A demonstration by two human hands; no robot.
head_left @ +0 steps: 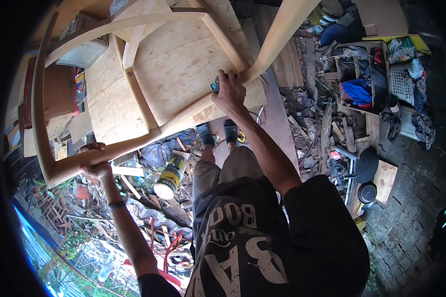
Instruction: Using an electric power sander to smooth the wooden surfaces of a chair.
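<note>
A pale bare-wood chair frame (148, 106) lies tipped over a plywood work board (183, 69). My left hand (95, 163) grips the frame's curved rail at its lower left corner. My right hand (228, 91) presses a small teal power tool (215, 85), mostly hidden under the fingers, against the joint where a rail meets the thick chair leg (277, 34). My dark shirt, grey trousers and both shoes show below the board.
A yellow-and-black can (171, 176) lies on the cluttered ground beneath the frame. Scrap wood and rubble (322, 128) lie to the right, beside a wooden crate of cloths (359, 81), a white basket (402, 84) and a black pot (367, 192).
</note>
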